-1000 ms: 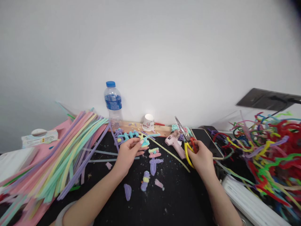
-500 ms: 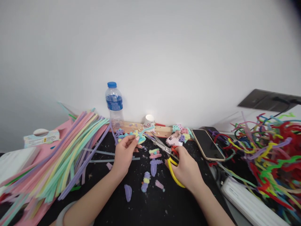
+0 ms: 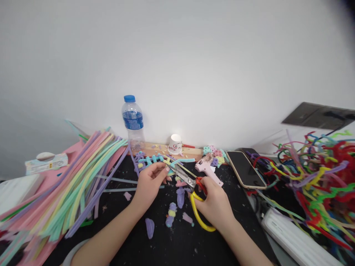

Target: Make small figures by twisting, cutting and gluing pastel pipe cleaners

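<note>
In the head view, my left hand (image 3: 151,181) pinches a pipe cleaner piece whose light blue end (image 3: 184,161) sticks out to the right. Some yellow fuzzy strip shows by the same fingertips. My right hand (image 3: 217,203) grips scissors (image 3: 190,181) with a yellow and red handle. Their blades reach toward the left fingertips, close to the pipe cleaner; whether they touch it I cannot tell. Below lie a purple leaf-shaped piece (image 3: 149,228), a purple and yellow banded piece (image 3: 171,215) and a pink scrap (image 3: 188,218).
A pink glue gun (image 3: 206,168) lies behind my right hand, beside a phone (image 3: 245,170). At the back stand a water bottle (image 3: 133,120) and a paper cup (image 3: 175,144). Pastel pipe cleaners (image 3: 80,181) heap at left, brighter ones (image 3: 327,177) at right, near a white power strip (image 3: 294,236).
My right hand has moved the scissors left and slightly down, bringing the blades closer to my left fingertips. More of the glue gun shows now. The left hand keeps its pinch.
</note>
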Demonstrator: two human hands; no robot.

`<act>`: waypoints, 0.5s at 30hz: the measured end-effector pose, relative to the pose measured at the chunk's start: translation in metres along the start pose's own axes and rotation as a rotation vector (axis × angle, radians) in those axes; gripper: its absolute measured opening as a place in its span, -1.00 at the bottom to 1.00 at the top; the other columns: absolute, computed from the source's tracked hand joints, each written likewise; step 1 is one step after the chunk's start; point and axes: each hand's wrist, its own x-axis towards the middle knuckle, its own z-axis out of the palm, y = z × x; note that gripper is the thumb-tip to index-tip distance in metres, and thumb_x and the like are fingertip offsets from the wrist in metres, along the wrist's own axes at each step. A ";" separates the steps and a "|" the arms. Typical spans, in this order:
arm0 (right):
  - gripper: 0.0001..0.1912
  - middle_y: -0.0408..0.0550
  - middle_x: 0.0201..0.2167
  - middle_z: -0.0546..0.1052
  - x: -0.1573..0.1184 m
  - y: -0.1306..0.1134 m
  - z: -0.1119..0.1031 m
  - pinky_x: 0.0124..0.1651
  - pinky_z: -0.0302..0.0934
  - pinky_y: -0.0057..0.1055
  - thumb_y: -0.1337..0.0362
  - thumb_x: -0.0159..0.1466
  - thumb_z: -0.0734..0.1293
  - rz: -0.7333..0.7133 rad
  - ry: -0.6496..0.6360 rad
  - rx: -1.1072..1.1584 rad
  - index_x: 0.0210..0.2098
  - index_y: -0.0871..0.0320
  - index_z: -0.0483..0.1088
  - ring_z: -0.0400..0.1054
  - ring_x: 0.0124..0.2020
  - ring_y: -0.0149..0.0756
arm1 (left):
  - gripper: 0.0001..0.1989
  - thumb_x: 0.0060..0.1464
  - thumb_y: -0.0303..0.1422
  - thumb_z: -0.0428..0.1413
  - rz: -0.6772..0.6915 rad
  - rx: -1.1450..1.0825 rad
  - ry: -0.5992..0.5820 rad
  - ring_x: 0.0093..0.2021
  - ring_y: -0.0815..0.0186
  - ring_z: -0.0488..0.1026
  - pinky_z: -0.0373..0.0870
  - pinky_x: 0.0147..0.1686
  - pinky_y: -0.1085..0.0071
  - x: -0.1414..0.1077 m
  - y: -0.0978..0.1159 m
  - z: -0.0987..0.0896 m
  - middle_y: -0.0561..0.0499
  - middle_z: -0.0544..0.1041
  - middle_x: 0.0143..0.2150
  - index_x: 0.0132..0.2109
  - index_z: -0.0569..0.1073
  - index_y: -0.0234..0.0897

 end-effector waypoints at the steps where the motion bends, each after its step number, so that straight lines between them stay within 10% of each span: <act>1: -0.76 -0.16 -0.49 0.36 0.000 0.001 0.000 -0.48 0.06 -0.46 0.14 0.06 0.32 -0.006 0.010 -0.013 -0.46 0.10 0.17 0.28 -0.49 -0.30 | -0.86 -0.05 -0.32 0.16 -0.003 -0.001 -0.006 -0.55 0.42 0.42 0.36 -0.53 0.54 0.000 0.001 0.000 0.11 0.45 -0.54 -0.38 0.43 -0.33; 15: -0.82 -0.09 -0.38 0.45 0.005 0.011 -0.007 -0.41 0.15 -0.45 0.26 0.00 0.33 -0.063 0.094 -0.016 -0.40 0.12 0.27 0.35 -0.41 -0.28 | -0.78 -0.13 -0.28 0.20 -0.054 -0.059 0.015 -0.57 0.37 0.44 0.41 -0.53 0.46 0.004 -0.001 -0.002 0.11 0.47 -0.54 -0.34 0.45 -0.33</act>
